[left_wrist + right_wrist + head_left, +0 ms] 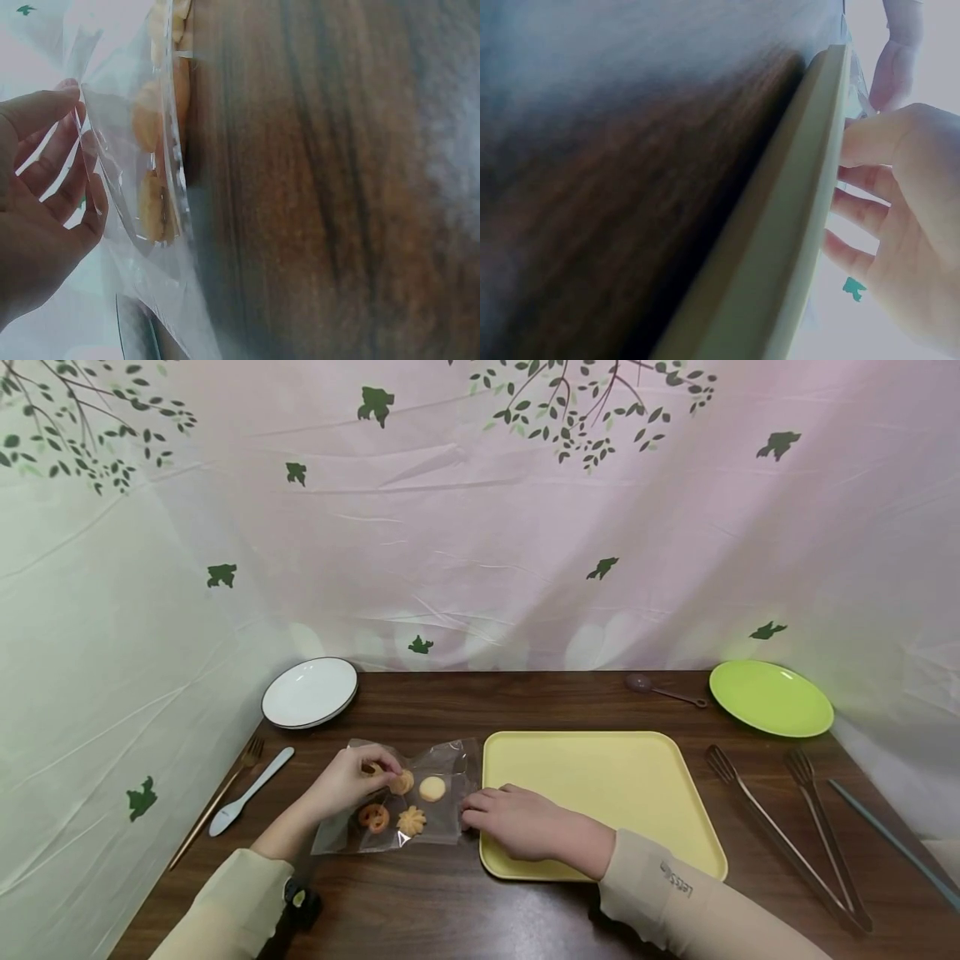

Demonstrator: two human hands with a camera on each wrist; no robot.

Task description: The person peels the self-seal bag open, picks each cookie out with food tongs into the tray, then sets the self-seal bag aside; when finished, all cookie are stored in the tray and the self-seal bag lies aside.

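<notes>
Head view, hands (347, 783) at bag (442, 818), forearms (281, 835) converging

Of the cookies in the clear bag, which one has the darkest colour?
The pretzel-shaped cookie, at the lower left of the group in the head view. It is reddish-brown; the other visible cookies are pale or golden.
</notes>
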